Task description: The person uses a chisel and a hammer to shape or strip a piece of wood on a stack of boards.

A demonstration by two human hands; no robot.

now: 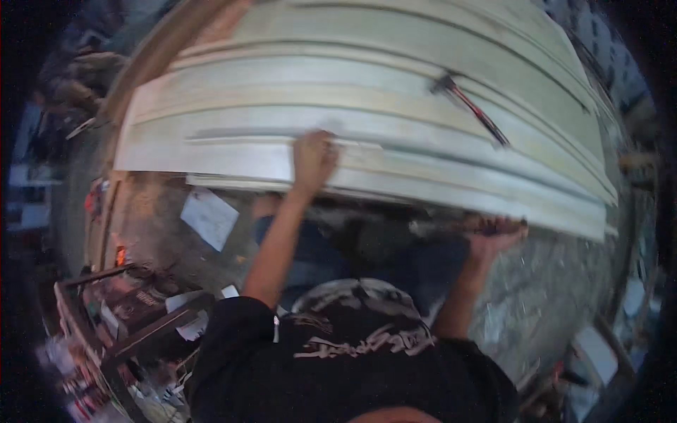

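Note:
My left hand (pixel 315 161) is closed in a fist over a thin white strip (pixel 240 141), which lies lengthwise on the pale ridged panels (pixel 233 90). At the panels' near edge, my right hand (pixel 491 242) is turned palm up, its fingers curled around a slim tool (pixel 451 227). The tool has a dark handle and a lighter narrow end pointing left; blur hides its exact kind. A hammer (pixel 471 109) with a dark head and a red and black handle rests on the panels, beyond my right hand.
A white sheet (pixel 210 217) is on the grey floor, left of my legs. At the lower left stands a dark frame (pixel 113 345) with assorted clutter in and around it. A light curved object (pixel 594 352) stands at the lower right. A wooden edge (pixel 151 60) borders the panels' far left.

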